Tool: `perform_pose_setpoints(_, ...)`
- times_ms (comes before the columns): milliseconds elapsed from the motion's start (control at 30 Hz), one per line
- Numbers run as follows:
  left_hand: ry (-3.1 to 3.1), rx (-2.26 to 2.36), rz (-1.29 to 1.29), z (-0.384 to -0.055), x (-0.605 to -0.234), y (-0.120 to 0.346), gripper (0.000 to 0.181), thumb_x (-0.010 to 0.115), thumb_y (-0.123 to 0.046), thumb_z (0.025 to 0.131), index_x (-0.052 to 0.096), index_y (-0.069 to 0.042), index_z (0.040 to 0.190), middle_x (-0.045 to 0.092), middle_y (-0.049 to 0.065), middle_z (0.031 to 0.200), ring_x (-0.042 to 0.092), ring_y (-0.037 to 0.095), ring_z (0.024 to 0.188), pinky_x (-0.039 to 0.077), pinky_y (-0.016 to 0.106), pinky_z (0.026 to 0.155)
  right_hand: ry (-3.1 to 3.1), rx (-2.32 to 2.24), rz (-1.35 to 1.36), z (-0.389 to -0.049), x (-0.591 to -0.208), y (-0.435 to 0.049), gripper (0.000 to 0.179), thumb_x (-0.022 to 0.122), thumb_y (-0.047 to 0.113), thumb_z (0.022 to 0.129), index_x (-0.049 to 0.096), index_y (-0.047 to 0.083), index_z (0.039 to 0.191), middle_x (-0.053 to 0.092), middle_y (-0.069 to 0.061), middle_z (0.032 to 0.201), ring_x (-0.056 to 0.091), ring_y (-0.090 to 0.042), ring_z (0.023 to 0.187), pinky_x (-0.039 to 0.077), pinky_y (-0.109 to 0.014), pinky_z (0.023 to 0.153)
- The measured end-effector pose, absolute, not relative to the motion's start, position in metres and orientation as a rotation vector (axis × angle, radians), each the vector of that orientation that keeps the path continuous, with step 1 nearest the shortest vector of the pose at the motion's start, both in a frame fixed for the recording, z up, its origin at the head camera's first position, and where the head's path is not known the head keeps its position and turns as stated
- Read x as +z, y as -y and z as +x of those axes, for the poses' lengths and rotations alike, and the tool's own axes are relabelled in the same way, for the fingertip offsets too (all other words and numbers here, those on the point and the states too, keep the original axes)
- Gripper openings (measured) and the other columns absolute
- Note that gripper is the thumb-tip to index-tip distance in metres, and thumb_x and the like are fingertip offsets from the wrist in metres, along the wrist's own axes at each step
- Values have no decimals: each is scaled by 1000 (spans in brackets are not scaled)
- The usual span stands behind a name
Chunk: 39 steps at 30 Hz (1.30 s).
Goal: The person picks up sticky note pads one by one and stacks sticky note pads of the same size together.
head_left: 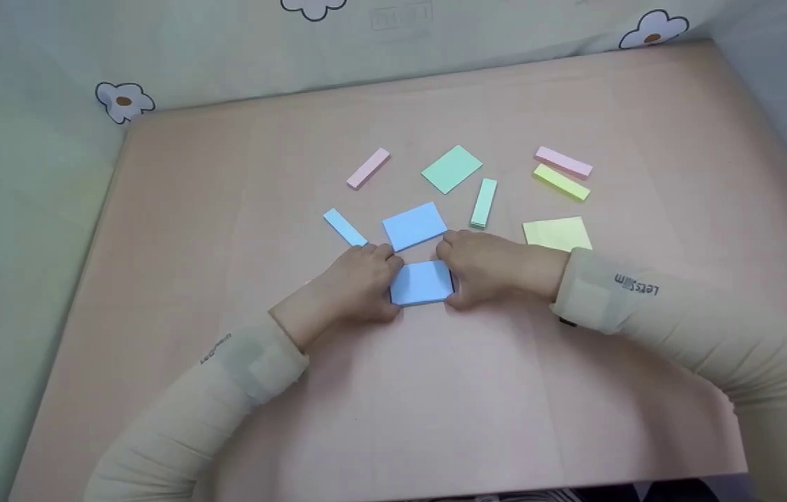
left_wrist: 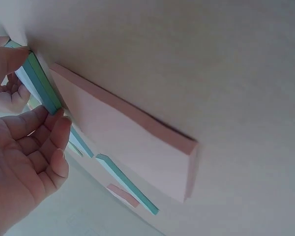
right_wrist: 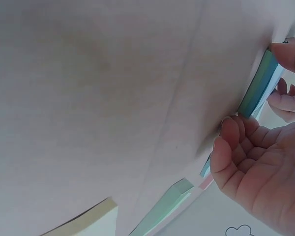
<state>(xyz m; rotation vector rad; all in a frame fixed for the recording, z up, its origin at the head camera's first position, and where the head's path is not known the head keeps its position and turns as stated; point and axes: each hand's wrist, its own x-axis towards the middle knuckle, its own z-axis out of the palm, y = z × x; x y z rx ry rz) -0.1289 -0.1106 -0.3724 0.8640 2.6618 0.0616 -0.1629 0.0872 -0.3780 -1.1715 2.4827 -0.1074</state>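
Observation:
A stack of sticky note pads (head_left: 422, 283) lies between the two hands, blue on top; the wrist views show a green layer (left_wrist: 45, 82) under the blue one. My left hand (head_left: 365, 282) grips its left end, thumb at the near corner and fingers at the far one. On the opposite end my right hand (head_left: 480, 266) holds it the same way. Just beyond is another blue sticky note pad (head_left: 415, 226), angled on the table. A large pink pad (left_wrist: 128, 128) lies beside the left hand in the left wrist view, hidden behind that arm in the head view.
Narrow note strips lie around: light blue (head_left: 345, 227), pink (head_left: 368, 169), green (head_left: 484, 203), another pink (head_left: 564, 162) and yellow (head_left: 561, 183). A green pad (head_left: 452, 169) sits farther back. The right wrist partly covers a yellow pad (head_left: 558, 233). Flowered fabric (head_left: 226, 49) borders the table (head_left: 435, 404).

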Motion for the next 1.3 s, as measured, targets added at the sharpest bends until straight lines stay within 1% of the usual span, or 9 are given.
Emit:
perform_pose_setpoints(300,-2652,67,881,-130,-373,113,57,63,-31,79,50,0,125,55,13,115,52,24,98,42,38,92,-2451,-75,-1105,-163,-376,-84,59,66,37,76,49,-2,116,54,-13,104,49,-22,88,45,-34,80)
perform_pose_setpoints(533,-2642,80,833,-130,-373,113,60,65,-30,78,49,-1,127,54,12,117,51,23,98,40,38,95,-2453,-76,-1110,-163,-376,-83,61,65,39,75,49,-1,117,54,-12,103,49,-21,88,45,-33,80)
perform_pose_setpoints(633,-2642,90,828,-130,-373,113,60,65,-30,77,49,-1,126,54,12,116,50,23,98,39,39,95,-2454,-76,-1120,-163,-377,-83,60,65,39,75,49,-1,117,53,-11,101,49,-21,87,45,-33,79)
perform_pose_setpoints(767,-2663,101,870,-130,-373,113,55,66,-28,75,53,0,120,56,11,109,52,23,91,43,38,90,-2464,-64,-1165,-163,-377,-84,56,65,36,74,50,-2,111,52,-11,96,48,-21,82,45,-33,76)
perform_pose_setpoints(867,-2670,108,883,-131,-373,114,52,66,-27,74,54,0,117,56,11,106,52,23,89,44,38,87,-2467,-51,-1199,-164,-377,-84,54,66,35,74,51,-3,108,53,-12,93,48,-21,79,45,-34,75)
perform_pose_setpoints(1067,-2662,120,860,-132,-375,113,56,66,-30,76,53,-1,122,56,11,111,52,23,94,43,37,90,-2468,-41,-1190,-164,-377,-85,56,65,38,74,51,-3,110,54,-12,96,48,-21,81,45,-34,76)
perform_pose_setpoints(1300,-2662,131,875,-135,-373,112,56,66,-31,76,53,-2,123,57,10,112,53,21,95,43,37,90,-2480,-64,-1171,-165,-375,-86,58,65,38,73,51,-4,111,56,-14,99,49,-23,82,45,-36,77)
